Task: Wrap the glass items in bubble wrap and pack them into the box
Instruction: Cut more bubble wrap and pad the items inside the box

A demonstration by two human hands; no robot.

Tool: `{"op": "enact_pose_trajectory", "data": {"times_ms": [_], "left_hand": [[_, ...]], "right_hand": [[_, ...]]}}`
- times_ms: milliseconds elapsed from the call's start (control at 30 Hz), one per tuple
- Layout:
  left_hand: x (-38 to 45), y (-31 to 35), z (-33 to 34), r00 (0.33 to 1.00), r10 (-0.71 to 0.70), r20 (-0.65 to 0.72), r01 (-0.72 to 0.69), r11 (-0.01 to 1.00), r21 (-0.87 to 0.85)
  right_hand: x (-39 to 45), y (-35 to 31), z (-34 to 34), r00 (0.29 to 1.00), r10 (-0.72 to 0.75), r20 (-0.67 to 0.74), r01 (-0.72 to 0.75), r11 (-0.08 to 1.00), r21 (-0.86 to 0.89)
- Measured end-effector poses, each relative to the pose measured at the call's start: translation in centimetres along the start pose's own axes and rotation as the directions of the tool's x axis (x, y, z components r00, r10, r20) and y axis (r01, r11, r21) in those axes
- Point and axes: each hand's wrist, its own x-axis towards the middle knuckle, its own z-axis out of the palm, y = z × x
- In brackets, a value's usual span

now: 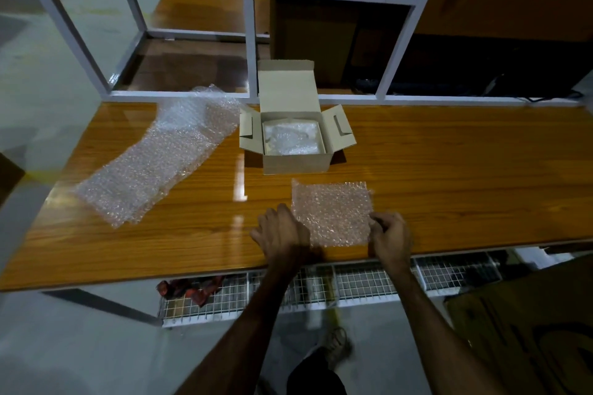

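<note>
Hands (337, 239) at bubble wrap (333, 212) edges

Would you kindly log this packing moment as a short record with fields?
surface: wooden table
box: cardboard box, lid and flaps open, a bubble-wrapped bundle inside
small sheet: square bubble wrap sheet, flat near the table's front edge
left hand: at the sheet's left edge
right hand: pinches the sheet's right edge
spare wrap: long bubble wrap strip, left of the box
</note>
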Motion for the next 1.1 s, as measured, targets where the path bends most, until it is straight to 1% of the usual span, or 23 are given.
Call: {"op": "enact_pose_trajectory", "data": {"times_ms": [67, 133, 200, 233, 300, 333, 467, 533, 567, 600, 633, 667, 700, 767, 833, 900, 933, 1000, 1033, 1100], "left_hand": [[0.2, 0.1, 0.3, 0.999, 0.016, 0.028, -0.011, 0.988, -0.151], [0.1, 0.6, 0.4, 0.998, 0.043, 0.036, -0.030, 0.954, -0.300], [0.1, 1.6, 0.3, 0.998, 0.058, 0.017, -0.046, 0.913, -0.406], [0.2, 2.2, 0.3, 0.996, 0.086, -0.003, -0.079, 0.897, -0.436], [0.3, 3.6, 0.6, 0.984, 0.178, -0.035, -0.175, 0.883, -0.435], [0.3, 4.3, 0.9, 0.975, 0.223, -0.027, -0.213, 0.879, -0.428], [-0.5, 7.7, 2.2, 0.917, 0.396, 0.056, -0.354, 0.868, -0.349], [-0.8, 8.5, 3.4, 0.863, 0.494, 0.102, -0.450, 0.846, -0.286], [-1.1, 8.5, 3.9, 0.813, 0.573, 0.103, -0.531, 0.802, -0.273], [-1.3, 8.3, 4.6, 0.747, 0.661, 0.073, -0.624, 0.734, -0.268], [-1.3, 7.6, 5.7, 0.695, 0.717, 0.053, -0.685, 0.683, -0.253], [-1.2, 6.9, 7.0, 0.657, 0.752, 0.050, -0.725, 0.648, -0.232], [-1.2, 6.5, 7.9, 0.646, 0.759, 0.079, -0.740, 0.649, -0.179], [-1.2, 5.9, 9.0, 0.662, 0.727, 0.183, -0.723, 0.684, -0.103], [-1.2, 5.7, 8.6, 0.670, 0.709, 0.219, -0.700, 0.702, -0.131], [-1.1, 5.4, 8.0, 0.691, 0.694, 0.199, -0.682, 0.718, -0.139], [-1.0, 5.2, 7.8, 0.712, 0.687, 0.148, -0.679, 0.726, -0.107], [-0.9, 4.7, 7.6, 0.777, 0.629, -0.017, -0.629, 0.778, 0.010], [-0.9, 4.5, 7.4, 0.828, 0.557, -0.069, -0.553, 0.830, 0.073], [-0.9, 4.2, 7.1, 0.931, 0.361, -0.065, -0.349, 0.926, 0.145]], "right_hand": [[-0.2, 0.0, 0.1, 0.999, 0.028, 0.018, -0.028, 1.000, 0.010], [-0.2, 0.1, 0.1, 0.998, 0.054, 0.038, -0.054, 0.999, -0.004], [-0.1, 0.0, -0.2, 0.996, 0.077, 0.050, -0.077, 0.997, -0.003], [-0.1, 0.0, -0.3, 0.995, 0.083, 0.055, -0.083, 0.997, 0.000], [-0.2, -0.3, -0.6, 0.993, 0.091, 0.072, -0.091, 0.996, 0.004], [-0.2, -0.5, -0.7, 0.992, 0.099, 0.083, -0.100, 0.995, 0.008], [0.4, -0.7, -1.4, 0.983, 0.145, 0.113, -0.148, 0.989, 0.023], [0.6, -0.7, -1.8, 0.979, 0.160, 0.128, -0.166, 0.985, 0.040], [0.7, -0.8, -2.0, 0.977, 0.164, 0.135, -0.173, 0.983, 0.060], [0.8, -0.8, -2.2, 0.976, 0.170, 0.138, -0.181, 0.981, 0.070], [1.0, -0.9, -2.5, 0.975, 0.174, 0.138, -0.186, 0.979, 0.083], [1.2, -0.8, -2.7, 0.974, 0.181, 0.134, -0.194, 0.977, 0.091], [1.4, -0.7, -2.9, 0.970, 0.199, 0.138, -0.214, 0.971, 0.104], [1.9, -0.4, -3.2, 0.956, 0.245, 0.162, -0.269, 0.952, 0.145], [2.2, -0.4, -3.4, 0.944, 0.273, 0.184, -0.305, 0.936, 0.176], [2.4, -0.6, -3.4, 0.942, 0.277, 0.189, -0.312, 0.931, 0.189], [2.4, -0.8, -3.3, 0.945, 0.263, 0.194, -0.299, 0.935, 0.190], [2.7, -0.9, -2.9, 0.948, 0.225, 0.224, -0.265, 0.950, 0.166], [2.8, -0.7, -2.6, 0.946, 0.218, 0.239, -0.256, 0.957, 0.137], [3.0, -0.7, -2.1, 0.944, 0.223, 0.244, -0.244, 0.968, 0.059]]}}
